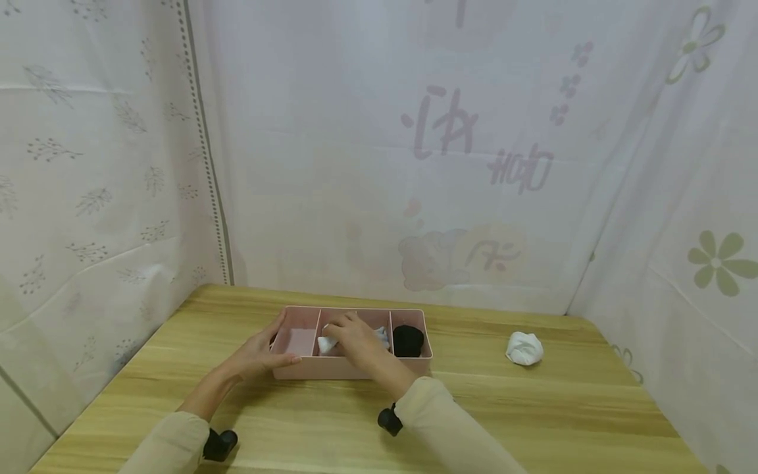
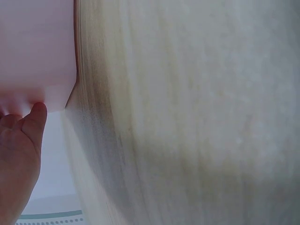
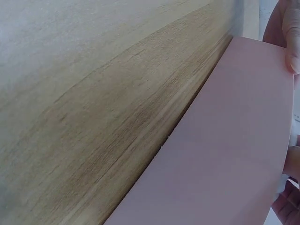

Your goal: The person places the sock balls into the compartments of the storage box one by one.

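Observation:
A pink divided box sits on the table. My left hand grips its left end, with the thumb along the front rim and the other fingers at the end wall. My right hand reaches down into a middle compartment and its curled fingers hold a white balled cloth, partly hidden by the hand. Right of that hand, a pale grey-white cloth shows in the neighbouring compartment. A black balled cloth fills the rightmost one. The leftmost compartment holds nothing.
On the right part of the wooden table lies a white balled cloth bundle, apart from the box. Printed curtains hang behind the table and along both sides.

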A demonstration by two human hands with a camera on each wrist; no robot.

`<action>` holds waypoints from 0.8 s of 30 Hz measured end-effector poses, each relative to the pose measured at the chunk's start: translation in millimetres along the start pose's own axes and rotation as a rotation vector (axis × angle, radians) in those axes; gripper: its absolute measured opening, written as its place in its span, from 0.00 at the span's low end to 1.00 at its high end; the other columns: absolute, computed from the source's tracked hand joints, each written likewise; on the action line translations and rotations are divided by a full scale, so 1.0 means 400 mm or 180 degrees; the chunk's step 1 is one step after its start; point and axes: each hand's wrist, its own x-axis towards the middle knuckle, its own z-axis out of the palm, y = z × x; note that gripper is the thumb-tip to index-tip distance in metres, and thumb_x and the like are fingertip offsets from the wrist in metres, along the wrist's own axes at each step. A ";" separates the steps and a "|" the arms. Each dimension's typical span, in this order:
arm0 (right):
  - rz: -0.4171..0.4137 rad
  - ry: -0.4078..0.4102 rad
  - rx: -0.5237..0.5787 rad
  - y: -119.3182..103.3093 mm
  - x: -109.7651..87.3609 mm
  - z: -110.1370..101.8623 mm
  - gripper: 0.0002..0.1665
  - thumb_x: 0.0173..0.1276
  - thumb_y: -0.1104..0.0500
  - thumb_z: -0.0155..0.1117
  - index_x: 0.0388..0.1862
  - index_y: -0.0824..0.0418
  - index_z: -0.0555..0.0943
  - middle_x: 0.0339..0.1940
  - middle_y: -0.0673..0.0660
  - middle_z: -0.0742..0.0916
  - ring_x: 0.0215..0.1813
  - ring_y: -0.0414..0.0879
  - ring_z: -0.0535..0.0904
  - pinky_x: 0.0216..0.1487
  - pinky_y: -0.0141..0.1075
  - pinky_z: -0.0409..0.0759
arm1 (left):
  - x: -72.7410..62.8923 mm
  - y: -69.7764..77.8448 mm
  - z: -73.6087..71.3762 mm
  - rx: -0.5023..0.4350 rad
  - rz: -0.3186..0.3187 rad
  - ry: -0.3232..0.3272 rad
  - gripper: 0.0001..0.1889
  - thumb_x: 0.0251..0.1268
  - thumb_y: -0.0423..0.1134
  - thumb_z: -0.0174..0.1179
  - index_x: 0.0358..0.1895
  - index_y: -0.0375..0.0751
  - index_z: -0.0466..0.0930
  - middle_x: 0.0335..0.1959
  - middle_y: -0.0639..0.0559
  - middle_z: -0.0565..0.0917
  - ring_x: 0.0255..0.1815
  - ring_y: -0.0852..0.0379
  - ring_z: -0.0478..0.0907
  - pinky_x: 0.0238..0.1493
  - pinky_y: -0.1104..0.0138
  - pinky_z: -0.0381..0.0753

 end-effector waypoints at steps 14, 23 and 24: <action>0.0178 -0.0768 -0.0122 -0.014 0.009 -0.008 0.20 0.62 0.65 0.63 0.51 0.49 0.83 0.54 0.51 0.84 0.58 0.44 0.76 0.57 0.29 0.74 | -0.002 0.006 -0.001 0.0071 -0.0015 0.0012 0.57 0.53 0.46 0.69 0.74 0.34 0.34 0.73 0.27 0.42 0.71 0.27 0.43 0.66 0.37 0.50; 0.0198 -0.0406 0.0257 0.015 -0.038 -0.028 0.20 0.63 0.67 0.63 0.54 0.56 0.81 0.53 0.52 0.83 0.56 0.45 0.78 0.55 0.30 0.76 | -0.003 0.002 0.001 0.0097 0.0044 0.0019 0.56 0.53 0.46 0.68 0.74 0.34 0.34 0.73 0.27 0.41 0.71 0.27 0.41 0.66 0.36 0.47; 0.0183 -0.0312 0.0315 0.022 -0.048 -0.034 0.19 0.63 0.67 0.63 0.54 0.57 0.80 0.52 0.52 0.83 0.56 0.45 0.77 0.55 0.31 0.77 | -0.003 0.001 0.002 0.0086 0.0032 0.0019 0.56 0.53 0.46 0.68 0.74 0.34 0.34 0.73 0.28 0.41 0.72 0.27 0.41 0.66 0.36 0.47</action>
